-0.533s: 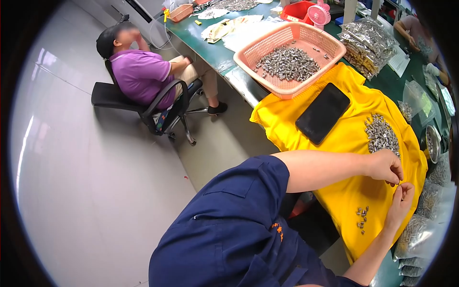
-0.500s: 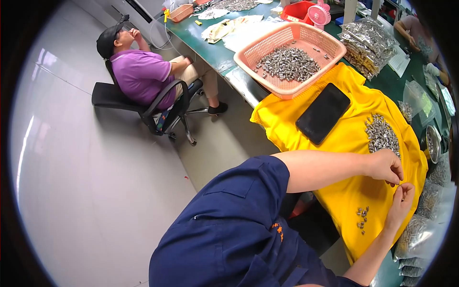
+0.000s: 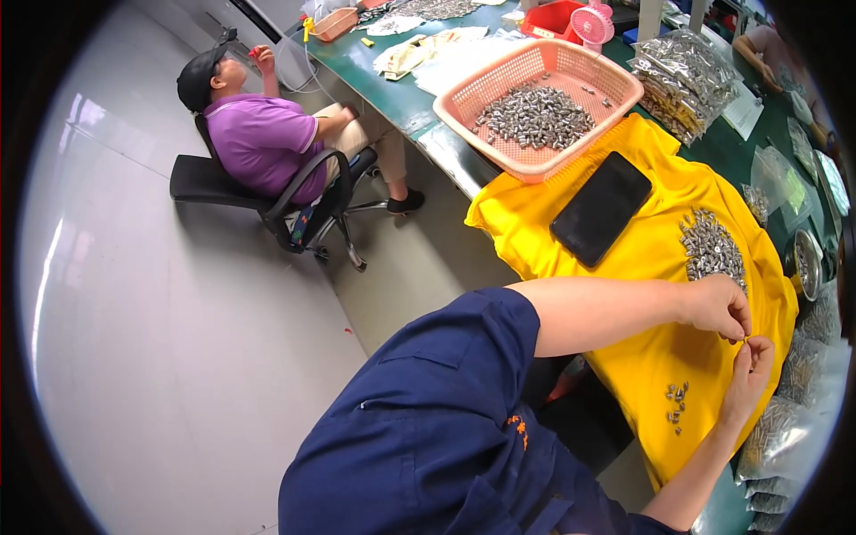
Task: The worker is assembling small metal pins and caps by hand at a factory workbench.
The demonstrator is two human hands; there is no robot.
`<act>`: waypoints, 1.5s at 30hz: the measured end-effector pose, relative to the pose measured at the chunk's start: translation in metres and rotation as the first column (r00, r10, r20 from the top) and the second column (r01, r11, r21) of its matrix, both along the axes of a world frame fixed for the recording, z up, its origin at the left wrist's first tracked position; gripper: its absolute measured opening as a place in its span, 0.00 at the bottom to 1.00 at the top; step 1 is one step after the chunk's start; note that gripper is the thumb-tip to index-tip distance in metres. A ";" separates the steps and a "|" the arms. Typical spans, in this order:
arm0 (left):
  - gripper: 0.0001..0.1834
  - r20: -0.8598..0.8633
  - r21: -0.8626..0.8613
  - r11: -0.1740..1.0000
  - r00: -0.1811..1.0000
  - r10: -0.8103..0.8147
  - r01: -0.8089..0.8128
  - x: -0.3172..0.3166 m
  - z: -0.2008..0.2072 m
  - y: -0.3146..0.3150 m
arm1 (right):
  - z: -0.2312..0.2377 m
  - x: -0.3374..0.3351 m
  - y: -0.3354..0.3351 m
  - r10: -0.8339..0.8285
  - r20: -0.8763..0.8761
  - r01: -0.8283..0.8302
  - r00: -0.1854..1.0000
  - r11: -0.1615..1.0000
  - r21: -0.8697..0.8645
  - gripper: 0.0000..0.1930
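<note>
My left hand [image 3: 716,306] and my right hand [image 3: 747,379] meet fingertip to fingertip over the yellow cloth [image 3: 655,352]. Both are closed in a pinch, and whatever lies between the fingers is too small to make out. Just beyond my left hand lies a heap of small silver metal parts [image 3: 713,245]. A smaller scatter of the same kind of metal parts [image 3: 677,406] rests on the cloth, to the left of my right forearm. A black tablet-like slab [image 3: 602,209] lies flat on the cloth, farther back.
A pink plastic basket [image 3: 455,111] with many metal parts stands behind the cloth. Bags of parts [image 3: 691,85] and a metal bowl [image 3: 808,265] sit along the right. A pink fan [image 3: 594,25] is at the back. A seated person [image 3: 259,143] is at left.
My hands stay pinched together in nearly the same place. The seated person's raised hand has moved away from the head. The whole view has shifted very slightly.
</note>
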State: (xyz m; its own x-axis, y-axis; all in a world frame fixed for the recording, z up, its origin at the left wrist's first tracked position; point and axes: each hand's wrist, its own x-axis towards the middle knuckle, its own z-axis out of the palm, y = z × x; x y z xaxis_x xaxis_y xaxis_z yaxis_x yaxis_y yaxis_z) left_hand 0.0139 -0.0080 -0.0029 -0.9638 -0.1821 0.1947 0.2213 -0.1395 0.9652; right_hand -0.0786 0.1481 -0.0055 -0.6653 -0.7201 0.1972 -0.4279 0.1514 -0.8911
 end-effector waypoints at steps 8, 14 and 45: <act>0.07 -0.049 -0.192 0.977 0.995 0.086 -0.094 0.003 0.004 -0.001 | -0.004 -0.011 0.008 0.001 -0.027 -0.001 1.000 1.000 0.021 0.02; 0.07 0.024 -0.028 1.000 1.000 -0.013 0.013 0.007 0.007 0.001 | 0.003 0.001 0.004 0.044 0.172 -0.037 0.984 0.998 -0.042 0.02; 0.07 0.058 -0.005 0.997 0.996 0.072 -0.072 0.003 0.004 0.007 | 0.027 0.021 -0.001 -0.012 -0.064 0.004 0.998 0.993 -0.121 0.05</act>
State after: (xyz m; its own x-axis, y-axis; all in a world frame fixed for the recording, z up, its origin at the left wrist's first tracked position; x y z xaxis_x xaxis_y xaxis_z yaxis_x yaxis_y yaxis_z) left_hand 0.0171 -0.0011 0.0015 -0.9579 -0.2511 0.1392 0.1741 -0.1223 0.9771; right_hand -0.0577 0.1476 0.0214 -0.6542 -0.6831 0.3248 -0.4843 0.0485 -0.8736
